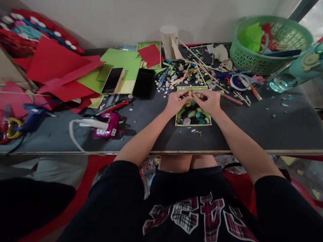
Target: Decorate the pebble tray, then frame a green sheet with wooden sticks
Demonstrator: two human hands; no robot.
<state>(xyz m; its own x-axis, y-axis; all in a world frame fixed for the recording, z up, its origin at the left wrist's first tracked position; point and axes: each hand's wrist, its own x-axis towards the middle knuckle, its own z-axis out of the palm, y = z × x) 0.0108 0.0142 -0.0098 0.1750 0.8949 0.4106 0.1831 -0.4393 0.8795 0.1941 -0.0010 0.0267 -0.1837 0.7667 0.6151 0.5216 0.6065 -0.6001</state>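
Note:
Both my hands meet over the upper part of a small green-backed frame [211,117] with thin pale stick edges, lying on the dark table. My left hand [177,102] and my right hand [209,102] have their fingertips closed around a small tan pebble [190,94], pinched between them. Inside the frame's lower half sit many smooth pebbles: a pale lilac one [186,121], a dark green one [202,120] and several black ones. My hands partly cover the frame's upper half.
Loose pebbles and thin sticks [199,67] lie scattered behind the frame. A green basket [270,62] and a clear bottle [282,82] stand at right. Two phones [143,84], red paper [55,64], a purple power adapter [107,126] and a blue glue gun [35,116] lie leftward.

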